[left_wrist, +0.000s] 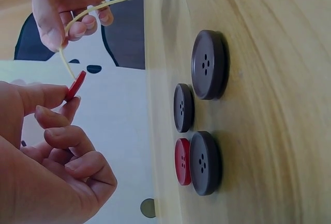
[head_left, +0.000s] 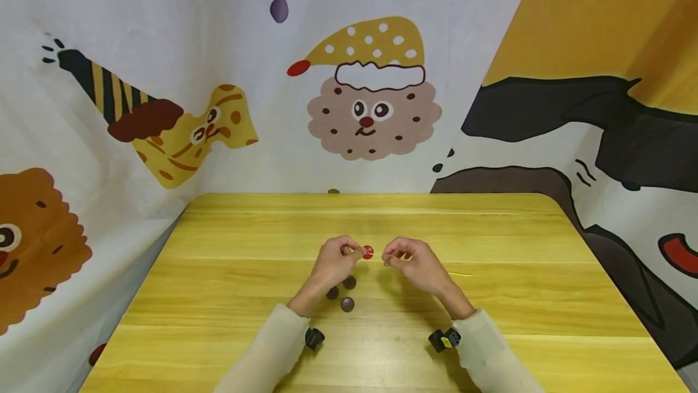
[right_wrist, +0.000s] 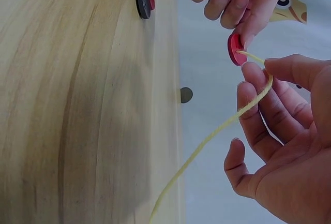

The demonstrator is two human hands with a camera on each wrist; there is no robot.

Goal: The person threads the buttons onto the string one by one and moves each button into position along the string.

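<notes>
A red button point(left_wrist: 76, 85) is pinched at its edge between the thumb and finger of my left hand point(head_left: 331, 264), above the table. Yellow cord point(right_wrist: 207, 138) enters the button's face, as the right wrist view shows. Close to the button, my right hand point(head_left: 418, 264) pinches that cord between thumb and forefinger. From there the cord crosses the right fingers and trails down to the tabletop. Below my left hand lie several dark brown buttons point(left_wrist: 206, 64). Another red button point(left_wrist: 181, 162) lies beside one of them, showing its holes.
The wooden table point(head_left: 229, 314) ends at a back edge near a white printed cloth point(head_left: 262, 169). A length of the yellow cord lies on the wood to the right of my right hand.
</notes>
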